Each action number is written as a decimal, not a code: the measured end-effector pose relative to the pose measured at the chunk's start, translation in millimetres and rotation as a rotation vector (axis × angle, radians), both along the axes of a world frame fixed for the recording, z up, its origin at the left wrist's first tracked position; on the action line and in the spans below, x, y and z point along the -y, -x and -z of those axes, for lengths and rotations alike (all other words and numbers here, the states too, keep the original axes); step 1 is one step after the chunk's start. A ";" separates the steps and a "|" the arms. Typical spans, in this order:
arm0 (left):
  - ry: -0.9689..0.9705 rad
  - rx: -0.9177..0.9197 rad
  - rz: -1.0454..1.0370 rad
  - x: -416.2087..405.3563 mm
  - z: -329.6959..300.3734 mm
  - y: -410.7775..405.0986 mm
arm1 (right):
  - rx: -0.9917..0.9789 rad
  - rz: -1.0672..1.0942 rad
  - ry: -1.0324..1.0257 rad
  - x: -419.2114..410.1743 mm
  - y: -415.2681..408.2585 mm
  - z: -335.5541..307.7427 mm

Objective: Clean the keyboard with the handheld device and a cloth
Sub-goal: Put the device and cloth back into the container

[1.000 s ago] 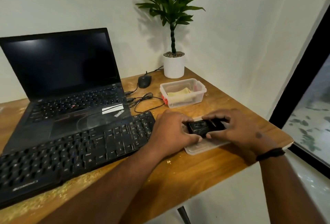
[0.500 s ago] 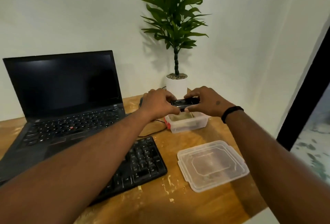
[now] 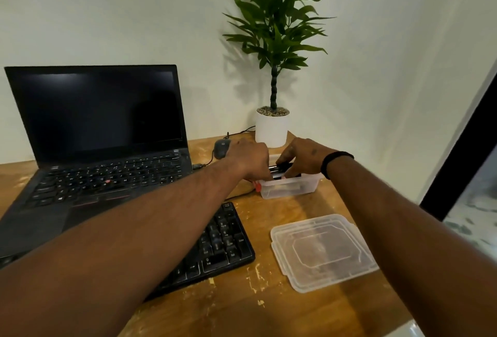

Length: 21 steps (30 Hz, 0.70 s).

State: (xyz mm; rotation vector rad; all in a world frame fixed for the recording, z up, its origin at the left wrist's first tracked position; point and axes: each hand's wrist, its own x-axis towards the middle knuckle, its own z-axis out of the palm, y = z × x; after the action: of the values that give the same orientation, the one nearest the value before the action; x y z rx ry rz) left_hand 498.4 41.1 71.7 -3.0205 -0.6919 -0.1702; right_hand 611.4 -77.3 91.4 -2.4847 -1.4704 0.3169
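- Presently both hands hold the small black handheld device point(image 3: 279, 169) over the open clear container point(image 3: 289, 188). Left hand point(image 3: 251, 157) has fingers curled down onto the device's left end; right hand point(image 3: 302, 159) pinches the right end, fingertips bent over its top.
- Device sits level with, or just below, the container rim. Cannot tell whether it touches the bottom or anything inside.
- Step, as I judge it: setting the device into, or lifting it out of, the container. The frame alone does not settle which.
- To do it well: keep the device level between both grips and move it straight up or down so it stays off the thin plastic walls. The container looks light, so a sideways drag would likely slide it toward the cable point(image 3: 236, 196) at its left.
- Container's contents are hidden by the hands. No cloth visible from here; it may lie underneath.
- Lid point(image 3: 322, 250) lies flat on the wooden table point(image 3: 295, 309), nearer the person, well apart from the container.
- Keyboard point(image 3: 220, 245) lies left of the lid, mostly covered by the left forearm. Pale crumbs or flecks dot the table by its near corner.
- Behind: open laptop point(image 3: 99, 132), screen dark; mouse point(image 3: 222, 148) just past the left hand; potted plant point(image 3: 271, 127) against the wall, close behind the container.
- Hazard: reaching arms pass over the keyboard, so keep the elbows lifted.
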 end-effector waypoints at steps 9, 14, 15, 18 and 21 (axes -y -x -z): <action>0.348 0.305 -0.205 105.2 6.8 107.2 | 0.140 0.431 -0.301 104.4 36.7 18.4; 0.366 0.187 -0.257 147.9 33.6 134.7 | 0.092 0.538 -0.112 140.6 65.4 36.4; 0.380 0.187 -0.275 149.6 36.4 135.6 | 0.107 0.549 -0.075 142.9 69.2 38.2; 0.441 0.213 -0.309 155.1 39.6 137.1 | 0.159 0.567 0.010 148.4 80.8 41.0; 0.538 0.272 -0.350 155.7 44.6 137.5 | 0.200 0.594 -0.017 147.8 86.0 44.6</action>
State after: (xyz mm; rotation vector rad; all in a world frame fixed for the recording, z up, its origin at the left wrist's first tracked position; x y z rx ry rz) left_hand 360.9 -114.6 27.1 -3.3166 -1.4930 -0.4526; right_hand 525.4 -225.1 46.7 -2.8486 -0.7160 -0.0562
